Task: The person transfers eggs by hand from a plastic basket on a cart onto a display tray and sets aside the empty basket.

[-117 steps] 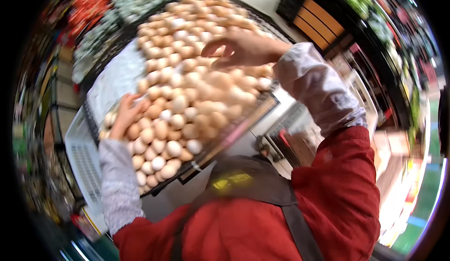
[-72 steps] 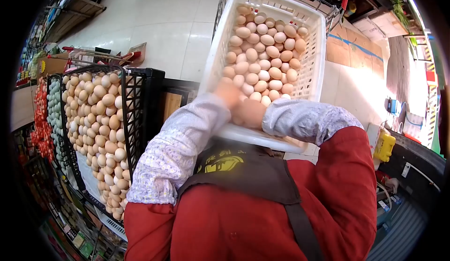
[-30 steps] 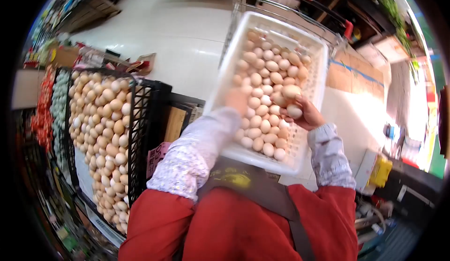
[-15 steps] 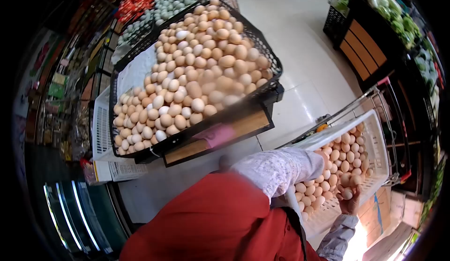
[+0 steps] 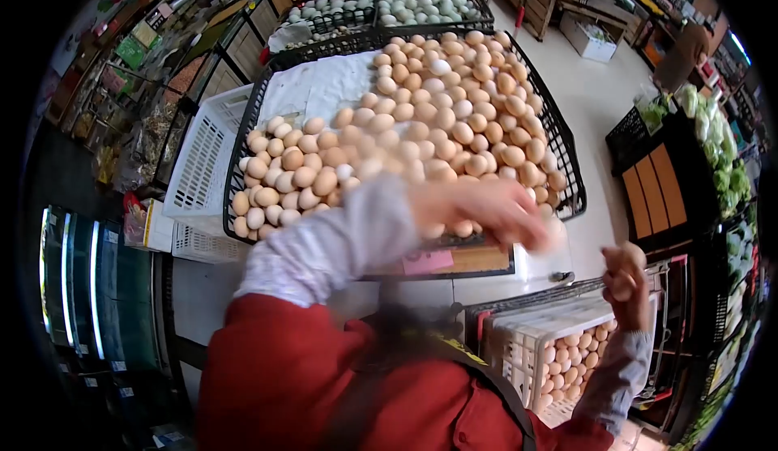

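A single head-worn camera looks forward and down from above the wearer's dark red long-sleeved garment (image 5: 284, 362), which fills the near foreground. Its wide, rounded field, black at the corners, faces the sloping black plastic mesh crate (image 5: 574, 196) from above at close range. A white slatted plastic basket (image 5: 512, 354) comes in at lower right, also near. Farther off, toward the top, the view reaches a crate of pale green eggs (image 5: 425, 1) and light tiled floor (image 5: 571, 86).

the eggs (image 5: 512, 156) are tan and cream, the crate (image 5: 565, 147) black, the basket (image 5: 519, 358) white, the oversleeves (image 5: 296, 248) mottled pale lilac.
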Demonstrator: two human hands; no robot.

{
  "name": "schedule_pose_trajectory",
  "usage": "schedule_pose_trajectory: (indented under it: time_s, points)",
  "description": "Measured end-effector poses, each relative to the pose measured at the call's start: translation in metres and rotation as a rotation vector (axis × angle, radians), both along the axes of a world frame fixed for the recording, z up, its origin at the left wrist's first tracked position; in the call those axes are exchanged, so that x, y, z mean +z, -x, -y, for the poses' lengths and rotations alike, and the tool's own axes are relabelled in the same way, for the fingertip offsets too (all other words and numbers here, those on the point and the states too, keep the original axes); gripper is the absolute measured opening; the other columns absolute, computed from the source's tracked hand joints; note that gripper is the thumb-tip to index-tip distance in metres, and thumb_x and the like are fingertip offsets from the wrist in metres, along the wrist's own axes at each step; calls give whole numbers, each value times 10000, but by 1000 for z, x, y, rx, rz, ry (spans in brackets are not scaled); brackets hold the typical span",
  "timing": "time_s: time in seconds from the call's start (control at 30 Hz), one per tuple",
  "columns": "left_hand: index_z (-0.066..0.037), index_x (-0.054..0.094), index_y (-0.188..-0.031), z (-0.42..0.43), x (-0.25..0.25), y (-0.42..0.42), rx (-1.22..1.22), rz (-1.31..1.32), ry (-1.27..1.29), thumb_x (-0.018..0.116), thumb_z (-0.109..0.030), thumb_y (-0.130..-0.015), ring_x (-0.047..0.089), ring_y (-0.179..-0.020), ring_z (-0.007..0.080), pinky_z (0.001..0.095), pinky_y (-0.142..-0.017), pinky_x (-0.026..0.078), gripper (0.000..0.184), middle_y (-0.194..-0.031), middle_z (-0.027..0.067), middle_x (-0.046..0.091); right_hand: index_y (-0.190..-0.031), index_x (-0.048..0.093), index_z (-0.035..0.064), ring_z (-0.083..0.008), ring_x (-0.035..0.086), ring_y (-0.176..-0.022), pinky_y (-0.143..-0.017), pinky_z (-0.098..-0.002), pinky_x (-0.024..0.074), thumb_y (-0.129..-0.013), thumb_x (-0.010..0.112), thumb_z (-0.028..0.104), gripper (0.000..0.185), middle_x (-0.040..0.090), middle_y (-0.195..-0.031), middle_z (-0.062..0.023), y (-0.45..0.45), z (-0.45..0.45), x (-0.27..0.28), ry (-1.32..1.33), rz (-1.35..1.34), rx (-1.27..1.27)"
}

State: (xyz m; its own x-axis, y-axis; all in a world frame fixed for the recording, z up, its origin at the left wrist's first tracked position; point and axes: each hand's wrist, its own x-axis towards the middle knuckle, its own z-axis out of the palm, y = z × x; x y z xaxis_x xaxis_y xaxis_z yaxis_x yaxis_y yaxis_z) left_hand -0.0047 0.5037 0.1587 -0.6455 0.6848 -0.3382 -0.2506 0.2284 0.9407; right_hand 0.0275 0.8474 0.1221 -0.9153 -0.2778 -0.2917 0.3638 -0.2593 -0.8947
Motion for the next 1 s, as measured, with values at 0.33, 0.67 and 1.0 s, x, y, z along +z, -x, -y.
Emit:
schedule_pose_trajectory:
  time_s: [0.33, 0.67, 1.0]
  points:
    - [-28, 653, -727, 370, -35, 43, 802, -237, 544, 665, -295, -777, 427, -455, 57, 248, -410, 343, 272, -541, -23, 521, -1231, 484, 47, -221, 542, -979, -817, -308, 462, -789, 636, 318, 540, 526, -1151, -131, 137, 405, 11, -588, -470, 472]
    - [26, 622, -596, 472, -163, 95, 622, -624, 1027, 622, -255, -678, 589, -498, 250, 377, -514, 460, 292, -527, 168, 579, -994, 655, 133, -348, 635, -834, -633, -456, 515, -678, 667, 271, 345, 506, -1140, -201, 201, 629, -79, -1171, -884, 390]
    - [22, 603, -820, 454, -144, 67, 676, -377, 646, 682, -220, -757, 546, -502, 141, 296, -467, 427, 262, -603, 73, 600, -1025, 639, 143, -337, 616, -821, -657, -456, 496, -655, 686, 243, 386, 492, -1126, -164, 198, 640, -106, -1252, -842, 587]
